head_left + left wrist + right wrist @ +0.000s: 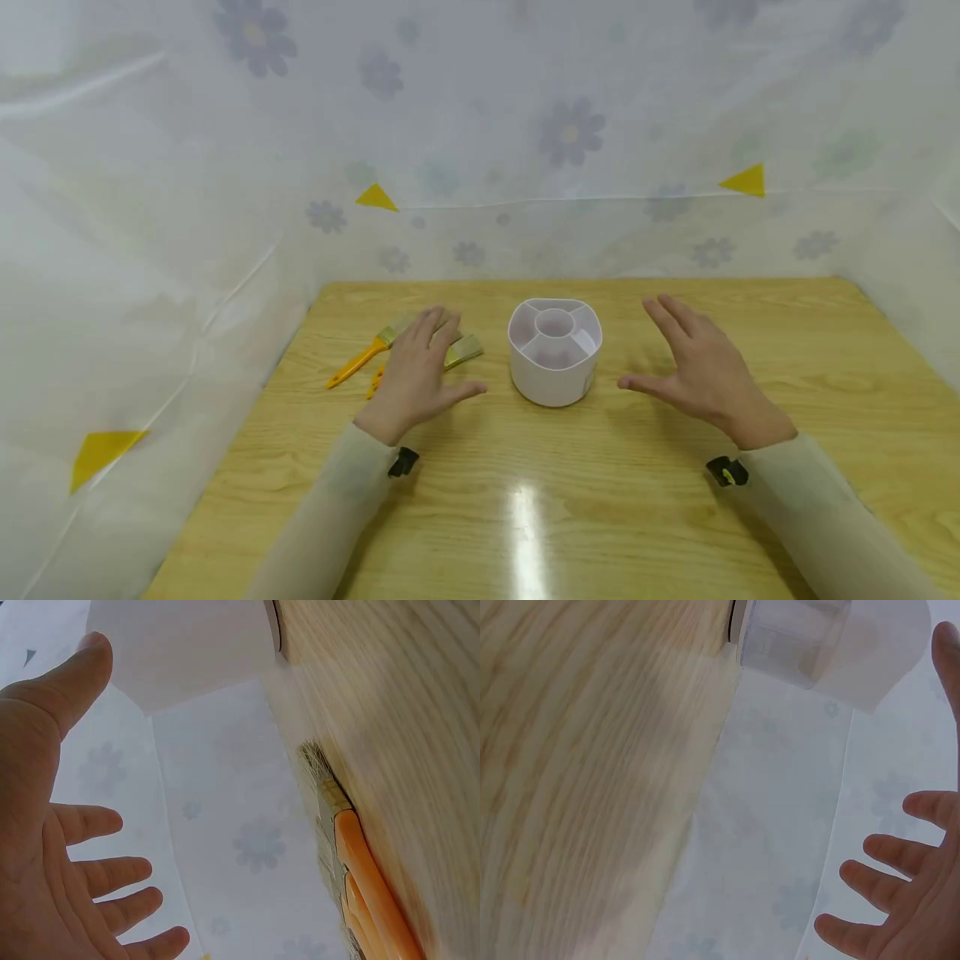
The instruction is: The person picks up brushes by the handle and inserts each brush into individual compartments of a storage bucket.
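Observation:
A white round organizer (553, 385) with a central ring and several compartments around it stands upright on the wooden table. To its left is my left hand (416, 371), fingers spread and thumb out, holding nothing. Beneath and beyond that hand lie several paintbrushes (358, 365) with orange handles and pale bristles, partly hidden by it; the left wrist view shows a paintbrush (367, 877) apart from the palm. My right hand (697, 375) hovers right of the organizer, fingers extended, also holding nothing. In the right wrist view the organizer (885, 652) is apart from the fingers.
A pale flowered sheet (480, 125) hangs behind the wooden table (600, 517) and along its sides. Yellow tape pieces (746, 181) are stuck on the sheet. The table's back edge runs just beyond the organizer and brushes.

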Tool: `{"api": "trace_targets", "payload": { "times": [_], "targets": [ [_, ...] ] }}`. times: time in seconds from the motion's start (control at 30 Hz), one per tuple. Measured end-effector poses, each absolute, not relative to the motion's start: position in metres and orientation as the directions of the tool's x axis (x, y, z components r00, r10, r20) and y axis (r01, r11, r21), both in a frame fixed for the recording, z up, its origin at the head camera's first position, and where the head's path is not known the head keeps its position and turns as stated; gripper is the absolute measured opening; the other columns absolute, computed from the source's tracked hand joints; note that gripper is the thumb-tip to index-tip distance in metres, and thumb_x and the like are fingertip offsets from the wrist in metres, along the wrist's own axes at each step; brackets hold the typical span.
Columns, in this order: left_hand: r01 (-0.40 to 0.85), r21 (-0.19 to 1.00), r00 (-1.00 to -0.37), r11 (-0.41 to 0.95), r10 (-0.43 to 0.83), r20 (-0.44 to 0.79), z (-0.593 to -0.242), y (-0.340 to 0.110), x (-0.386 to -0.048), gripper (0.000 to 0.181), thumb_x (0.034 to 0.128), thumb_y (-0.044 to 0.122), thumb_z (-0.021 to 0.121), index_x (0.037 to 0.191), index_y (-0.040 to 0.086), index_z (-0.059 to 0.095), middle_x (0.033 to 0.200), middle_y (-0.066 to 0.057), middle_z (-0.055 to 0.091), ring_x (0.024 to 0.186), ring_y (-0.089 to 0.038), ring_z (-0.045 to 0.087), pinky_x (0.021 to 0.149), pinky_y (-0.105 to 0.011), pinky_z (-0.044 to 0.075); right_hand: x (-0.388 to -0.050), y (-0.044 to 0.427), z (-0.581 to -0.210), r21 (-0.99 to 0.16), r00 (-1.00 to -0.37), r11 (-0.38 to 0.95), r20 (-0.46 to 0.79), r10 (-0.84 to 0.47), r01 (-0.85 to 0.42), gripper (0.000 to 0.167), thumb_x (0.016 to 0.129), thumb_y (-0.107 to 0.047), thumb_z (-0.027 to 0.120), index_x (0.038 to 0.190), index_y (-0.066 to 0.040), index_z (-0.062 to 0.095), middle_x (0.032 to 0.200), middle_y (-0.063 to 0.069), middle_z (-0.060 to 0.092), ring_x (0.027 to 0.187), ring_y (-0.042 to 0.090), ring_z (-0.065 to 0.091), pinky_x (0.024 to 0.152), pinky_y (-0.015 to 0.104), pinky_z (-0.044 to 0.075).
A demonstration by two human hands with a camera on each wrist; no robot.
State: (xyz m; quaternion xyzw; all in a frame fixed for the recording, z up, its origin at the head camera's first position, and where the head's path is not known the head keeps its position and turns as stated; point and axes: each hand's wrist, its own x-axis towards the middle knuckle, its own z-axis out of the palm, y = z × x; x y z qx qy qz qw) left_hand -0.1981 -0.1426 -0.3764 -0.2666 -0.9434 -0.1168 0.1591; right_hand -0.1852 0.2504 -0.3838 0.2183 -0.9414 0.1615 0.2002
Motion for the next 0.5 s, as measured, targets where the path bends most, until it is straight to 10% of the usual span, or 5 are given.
{"api": "trace_targets", "payload": {
  "times": [0.5],
  "targets": [
    [0.553,0.198,-0.807,0.809,0.462,0.368,-0.38,-0.162,-0.199,0.089,0.0799,0.055,0.07,0.15,0.015,0.031,0.149,-0.019,0.032,0.133,-0.037,0.036,0.103,-0.054,0.035,-0.188,0.241,-0.389,-0.297,-0.819,0.815,0.47,-0.328,-0.497,0.105,0.066,-0.052,0.083,0.149,-0.011,0.033,0.148,0.018,0.036,0.127,0.044,0.04,0.088,0.064,0.041]
  ]
}}
